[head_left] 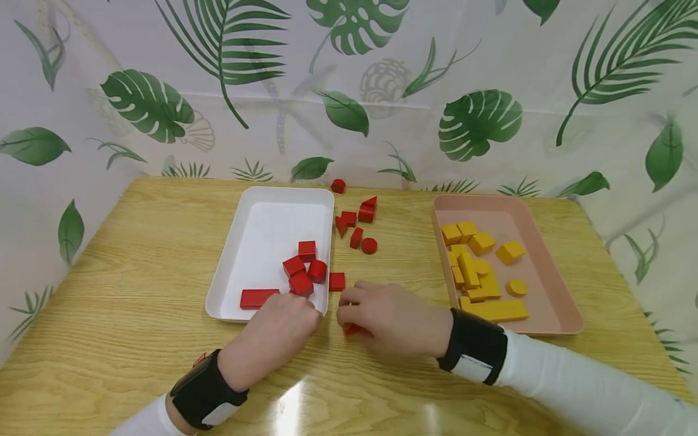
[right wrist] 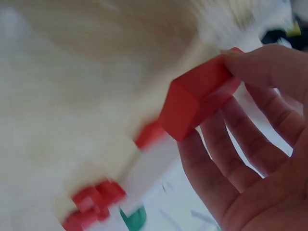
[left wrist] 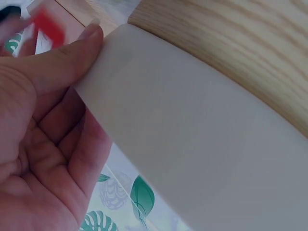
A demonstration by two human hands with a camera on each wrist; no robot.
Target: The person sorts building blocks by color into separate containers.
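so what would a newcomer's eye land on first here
Probably the red blocks inside and beside the white tray, and the yellow blocks in the pink tray at right. Between the trays, the right grip holds a red block, while the left grip holds the white tray's near edge.

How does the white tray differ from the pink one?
Contents: the white tray holds a few red blocks; the pink tray holds more pieces, all yellow blocks.
Handling: the person's left hand grips the white tray by its near edge; no hand grips the pink tray.
Shared: both are shallow, with rounded corners, and sit on the wooden table.
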